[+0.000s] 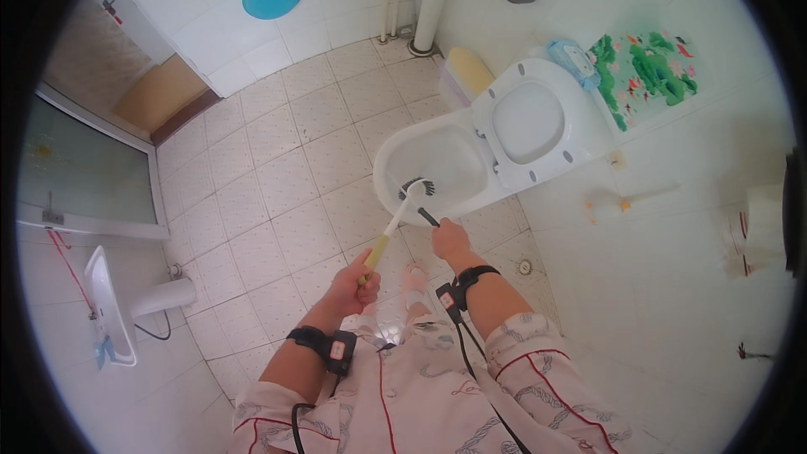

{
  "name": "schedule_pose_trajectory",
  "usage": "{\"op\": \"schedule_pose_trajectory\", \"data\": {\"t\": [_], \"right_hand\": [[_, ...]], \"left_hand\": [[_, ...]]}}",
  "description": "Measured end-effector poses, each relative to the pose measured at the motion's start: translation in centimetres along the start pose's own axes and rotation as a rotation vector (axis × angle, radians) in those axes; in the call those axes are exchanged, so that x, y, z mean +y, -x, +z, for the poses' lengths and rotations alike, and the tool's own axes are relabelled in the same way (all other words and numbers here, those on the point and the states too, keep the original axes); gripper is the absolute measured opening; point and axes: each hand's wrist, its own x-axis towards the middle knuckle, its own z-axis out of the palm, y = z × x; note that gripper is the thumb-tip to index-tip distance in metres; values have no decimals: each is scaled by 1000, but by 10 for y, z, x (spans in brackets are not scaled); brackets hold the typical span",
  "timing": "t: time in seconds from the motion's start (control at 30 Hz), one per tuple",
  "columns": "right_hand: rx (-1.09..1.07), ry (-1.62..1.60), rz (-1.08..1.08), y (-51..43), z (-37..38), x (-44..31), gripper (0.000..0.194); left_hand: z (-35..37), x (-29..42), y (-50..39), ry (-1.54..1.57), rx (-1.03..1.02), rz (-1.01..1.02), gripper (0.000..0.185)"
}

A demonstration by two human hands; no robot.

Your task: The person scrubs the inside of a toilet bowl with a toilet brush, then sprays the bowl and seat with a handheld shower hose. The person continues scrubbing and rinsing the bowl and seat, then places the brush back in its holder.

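My left hand [356, 282] is closed around the yellow-green grip of a toilet brush [394, 219] with a white shaft. Its dark-bristled head lies at the near left part of the white toilet bowl [435, 142]. My right hand [451, 239] grips a dark handle [429, 217] just outside the bowl's near rim; a pale piece runs from it to beside the brush head, and what tool it is I cannot tell. The toilet seat [528, 121] and lid stand raised against the tank end.
A yellow-topped bin [468, 75] stands behind the toilet, near a white pipe [435, 3]. A blue packet [574, 63] rests by the raised lid. At the left are a pedestal washbasin [113, 309] and a doorway; a floor drain [524, 267] lies at the right.
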Motion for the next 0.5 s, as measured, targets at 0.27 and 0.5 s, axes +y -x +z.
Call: {"op": "schedule_pose_trajectory", "data": {"t": [0.27, 0.5], "right_hand": [[5, -90, 28, -60, -16, 9, 26], [83, -175, 110, -100, -51, 40, 27]], "left_hand": [[35, -11, -22, -30, 117, 55, 60], [56, -12, -34, 41, 153, 80, 68]]}}
